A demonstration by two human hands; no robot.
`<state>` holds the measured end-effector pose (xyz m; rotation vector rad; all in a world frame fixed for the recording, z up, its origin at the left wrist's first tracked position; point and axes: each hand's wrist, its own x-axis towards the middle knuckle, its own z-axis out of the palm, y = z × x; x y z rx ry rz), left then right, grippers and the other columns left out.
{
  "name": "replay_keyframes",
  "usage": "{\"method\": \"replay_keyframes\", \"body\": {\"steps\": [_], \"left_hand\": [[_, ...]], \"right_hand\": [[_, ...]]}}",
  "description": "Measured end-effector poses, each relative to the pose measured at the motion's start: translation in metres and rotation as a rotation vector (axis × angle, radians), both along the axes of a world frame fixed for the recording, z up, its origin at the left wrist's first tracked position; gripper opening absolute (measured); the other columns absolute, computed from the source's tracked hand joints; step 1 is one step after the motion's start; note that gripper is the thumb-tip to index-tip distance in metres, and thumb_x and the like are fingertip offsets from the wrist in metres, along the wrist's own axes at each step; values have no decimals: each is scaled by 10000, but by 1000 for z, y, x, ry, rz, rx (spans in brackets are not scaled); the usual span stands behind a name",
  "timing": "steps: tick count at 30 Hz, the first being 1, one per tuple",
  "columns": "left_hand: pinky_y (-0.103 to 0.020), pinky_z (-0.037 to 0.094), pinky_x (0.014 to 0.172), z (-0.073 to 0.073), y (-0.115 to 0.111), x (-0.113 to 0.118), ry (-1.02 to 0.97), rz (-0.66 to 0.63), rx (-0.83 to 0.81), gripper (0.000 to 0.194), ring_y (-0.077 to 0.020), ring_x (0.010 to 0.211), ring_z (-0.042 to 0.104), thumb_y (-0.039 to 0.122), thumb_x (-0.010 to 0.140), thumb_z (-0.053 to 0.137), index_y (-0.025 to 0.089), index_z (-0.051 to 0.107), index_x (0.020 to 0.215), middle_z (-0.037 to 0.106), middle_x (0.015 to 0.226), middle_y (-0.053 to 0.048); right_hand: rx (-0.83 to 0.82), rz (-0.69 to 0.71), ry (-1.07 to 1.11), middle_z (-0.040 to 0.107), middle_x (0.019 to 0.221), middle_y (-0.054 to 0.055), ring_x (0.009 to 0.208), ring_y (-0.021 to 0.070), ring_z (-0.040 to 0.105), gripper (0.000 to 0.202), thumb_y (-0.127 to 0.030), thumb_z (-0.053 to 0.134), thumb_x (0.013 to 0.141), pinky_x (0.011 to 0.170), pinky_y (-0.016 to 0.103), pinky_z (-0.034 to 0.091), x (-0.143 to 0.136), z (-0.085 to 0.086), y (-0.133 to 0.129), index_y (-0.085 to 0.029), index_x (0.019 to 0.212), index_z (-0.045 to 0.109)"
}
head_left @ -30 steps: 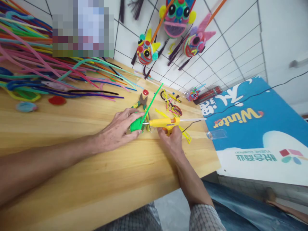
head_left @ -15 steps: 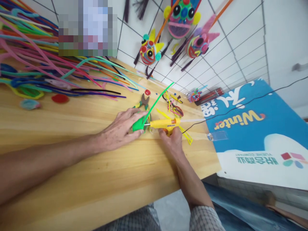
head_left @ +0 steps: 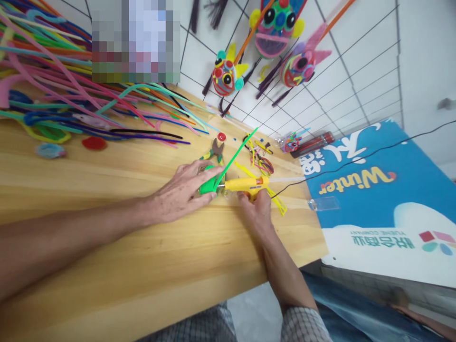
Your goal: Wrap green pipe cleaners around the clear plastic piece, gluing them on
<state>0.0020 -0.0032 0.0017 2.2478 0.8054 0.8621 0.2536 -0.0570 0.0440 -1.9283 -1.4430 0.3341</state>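
Note:
My left hand (head_left: 185,192) is closed around a round piece wrapped in green pipe cleaner (head_left: 208,183), just above the wooden table. A loose green end (head_left: 239,153) sticks up from it to the upper right. In my right hand (head_left: 257,206) is a yellow hot glue gun (head_left: 245,184), its metal nozzle pointing left at the green wrapping. A clear glue stick (head_left: 285,180) juts from the gun's back. Pliers with green and yellow handles (head_left: 216,150) lie just beyond my left hand, which partly hides them.
A heap of coloured pipe cleaners (head_left: 81,99) covers the back left. Scissors (head_left: 262,165) and yellow strips (head_left: 278,202) lie near the gun. A clear bottle (head_left: 324,204) lies on a blue board (head_left: 370,190) at the right. Decorated masks (head_left: 276,28) hang on the tiled wall. A dark cord (head_left: 356,159) crosses the board.
The whole view has shifted slightly. The loose green end leans a little lower and straighter. Both hands keep their grips, with the nozzle still at the green piece.

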Motion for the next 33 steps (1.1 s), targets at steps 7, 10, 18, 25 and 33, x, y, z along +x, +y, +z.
{"method": "replay_keyframes", "body": {"steps": [7,10,18,25,33], "left_hand": [[-575,408,1278,-4,1,1,-11,5,17,652,-351,1586,435,379,1085,550,323,413,1720,493,1661,-142],[-576,410,1276,-3,0,2,-9,7,15,672,-358,1577,440,359,1078,560,322,402,1730,492,1669,-141],[-588,399,1282,-2,0,2,5,13,-6,706,-367,1584,428,354,1064,580,331,384,1742,492,1677,-139],[-566,397,1286,-2,0,2,0,9,13,661,-360,1588,421,369,1090,542,299,392,1730,491,1666,-147],[-575,385,1295,3,-2,1,6,-14,8,600,-356,1592,411,343,1111,506,193,446,1689,458,1659,-216]], "right_hand": [[-8,-7,-16,636,642,-15,572,174,545,259,-515,668,727,587,322,501,2,-1,-1,-265,736,602],[4,-9,-32,634,647,-13,576,170,539,257,-512,662,738,585,316,479,3,-1,-1,-261,737,602],[18,7,-55,607,621,-25,566,168,518,252,-500,663,760,582,311,462,7,-6,-1,-268,705,581],[21,33,-62,585,618,-32,576,166,507,227,-479,642,769,600,313,465,8,-5,-2,-269,714,577],[9,38,-67,561,599,-34,593,178,527,238,-472,642,787,606,317,469,8,-5,-2,-272,691,559]]}}
